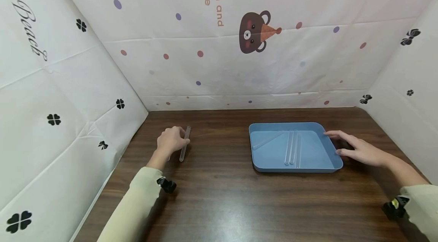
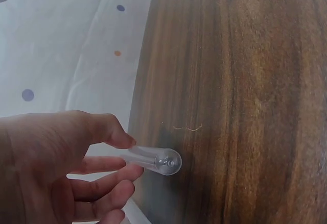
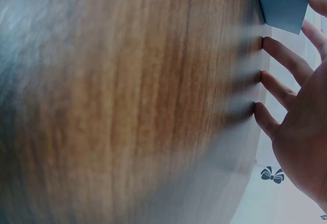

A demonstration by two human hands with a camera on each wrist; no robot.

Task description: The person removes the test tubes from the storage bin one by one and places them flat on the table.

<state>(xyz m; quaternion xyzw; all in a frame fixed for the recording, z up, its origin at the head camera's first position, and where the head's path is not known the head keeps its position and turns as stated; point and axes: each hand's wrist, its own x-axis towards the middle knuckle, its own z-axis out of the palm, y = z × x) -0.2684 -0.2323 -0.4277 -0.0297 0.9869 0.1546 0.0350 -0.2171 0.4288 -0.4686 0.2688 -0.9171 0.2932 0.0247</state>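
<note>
A clear test tube [image 2: 156,160] with a rounded end is pinched between the thumb and fingers of my left hand [image 1: 172,140], over the left part of the table. The end of another clear tube [image 1: 168,158] peeks out beneath that hand, the rest hidden. My right hand [image 1: 362,150] is spread at the right side of a shallow blue tray [image 1: 316,154], its index finger and thumb at the rim. In the right wrist view, the other fingertips [image 3: 264,42] rest on the table. Several clear tubes [image 1: 291,147] lie in the tray, one of them slanted at the left [image 1: 268,140].
The brown wood-grain table [image 1: 212,196] is bordered by printed white sheets at the back [image 1: 219,67], left and right. A dark wrist camera [image 1: 166,184] sits on the left sleeve, another [image 1: 395,207] on the right.
</note>
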